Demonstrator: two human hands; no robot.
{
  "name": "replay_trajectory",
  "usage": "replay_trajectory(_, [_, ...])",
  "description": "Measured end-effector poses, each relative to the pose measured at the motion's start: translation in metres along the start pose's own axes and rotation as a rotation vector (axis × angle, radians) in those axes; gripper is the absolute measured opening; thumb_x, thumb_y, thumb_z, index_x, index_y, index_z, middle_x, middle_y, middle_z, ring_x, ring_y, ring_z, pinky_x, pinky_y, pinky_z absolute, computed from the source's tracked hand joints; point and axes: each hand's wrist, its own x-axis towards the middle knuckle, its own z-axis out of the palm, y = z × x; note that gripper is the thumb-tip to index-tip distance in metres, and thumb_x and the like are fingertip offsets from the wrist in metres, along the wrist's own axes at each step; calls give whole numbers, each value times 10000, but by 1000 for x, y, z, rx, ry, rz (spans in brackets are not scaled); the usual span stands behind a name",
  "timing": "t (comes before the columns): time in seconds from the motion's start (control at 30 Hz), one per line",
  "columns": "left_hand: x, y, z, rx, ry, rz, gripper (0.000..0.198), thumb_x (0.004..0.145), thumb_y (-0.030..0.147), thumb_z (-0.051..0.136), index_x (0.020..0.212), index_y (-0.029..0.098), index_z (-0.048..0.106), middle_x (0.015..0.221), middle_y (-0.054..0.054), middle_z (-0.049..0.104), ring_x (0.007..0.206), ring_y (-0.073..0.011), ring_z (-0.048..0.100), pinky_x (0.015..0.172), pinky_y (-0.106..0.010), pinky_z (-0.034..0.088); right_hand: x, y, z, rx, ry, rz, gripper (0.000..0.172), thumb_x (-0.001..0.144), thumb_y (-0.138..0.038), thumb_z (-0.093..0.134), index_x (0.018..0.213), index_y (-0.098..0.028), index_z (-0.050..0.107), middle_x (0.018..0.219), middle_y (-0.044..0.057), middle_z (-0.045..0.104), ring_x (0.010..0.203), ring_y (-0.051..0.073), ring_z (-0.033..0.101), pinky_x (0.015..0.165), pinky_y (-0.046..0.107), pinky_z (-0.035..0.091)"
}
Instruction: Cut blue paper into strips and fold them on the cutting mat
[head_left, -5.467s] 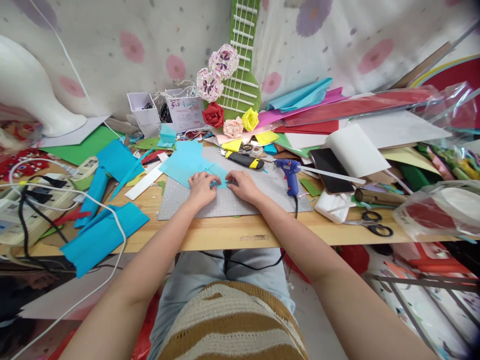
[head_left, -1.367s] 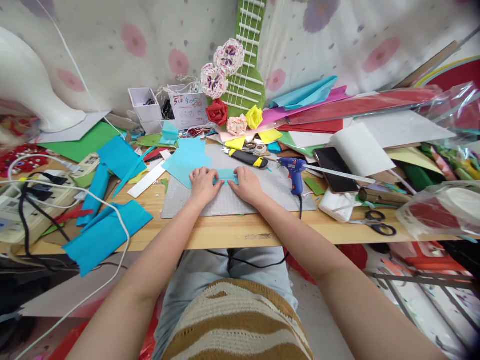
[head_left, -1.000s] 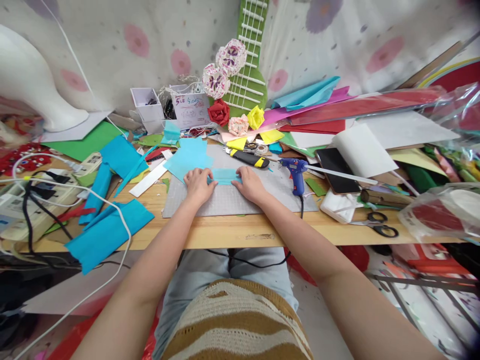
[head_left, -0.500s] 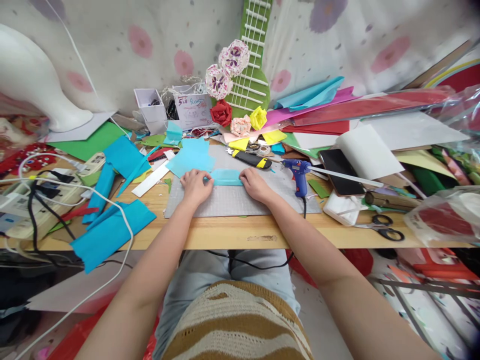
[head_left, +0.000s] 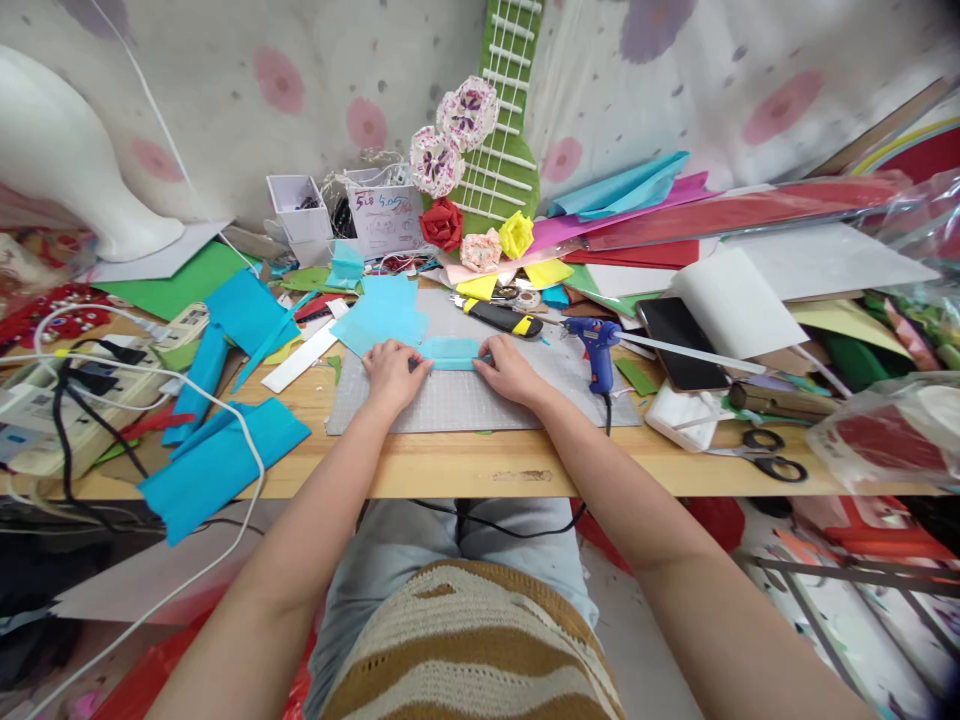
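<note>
A narrow folded strip of light blue paper (head_left: 451, 352) lies on the grey cutting mat (head_left: 480, 400) at the desk's front. My left hand (head_left: 391, 372) pinches the strip's left end with curled fingers. My right hand (head_left: 506, 368) presses and pinches its right end. A larger light blue sheet (head_left: 382, 312) lies just behind my left hand, partly on the mat.
A yellow-black utility knife (head_left: 499, 318) and a blue glue gun (head_left: 598, 345) lie behind and right of my hands. A phone (head_left: 679, 335), scissors (head_left: 761, 455), paper flowers (head_left: 480, 240), white boxes (head_left: 300, 215), blue paper scraps (head_left: 221, 455) and a power strip with cables (head_left: 45, 410) crowd the desk.
The paper has gone from a wider folded piece to a narrow strip. My hands moved apart along it, then drew slightly closer. The view shifted a little.
</note>
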Motion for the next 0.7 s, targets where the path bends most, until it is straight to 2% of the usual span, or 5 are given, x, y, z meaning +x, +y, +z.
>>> replay_trajectory(0.17, [-1,-1,1,4,-9,4,190,796,410,583,768,238,660,999,-63,587,1055,-270,451,945,-437,280,0,2,0,88,72,60,185,831,-204,466,1012,-176,440,1032,81,481,786,134,524,768,300,446])
replay_trajectory(0.37, [-2,0,0,-2,-10,3,194,795,409,584,775,231,661,999,-68,590,1057,-275,455,950,-441,275,0,2,0,28,2,21,53,831,-230,496,839,-184,522,962,61,477,836,148,522,814,304,441])
replay_trajectory(0.7, [0,3,3,25,5,21,184,787,395,588,760,227,657,997,-66,592,1050,-270,449,947,-433,272,3,-3,5,-100,30,43,87,825,-217,501,765,-170,545,946,78,501,898,175,530,867,308,422])
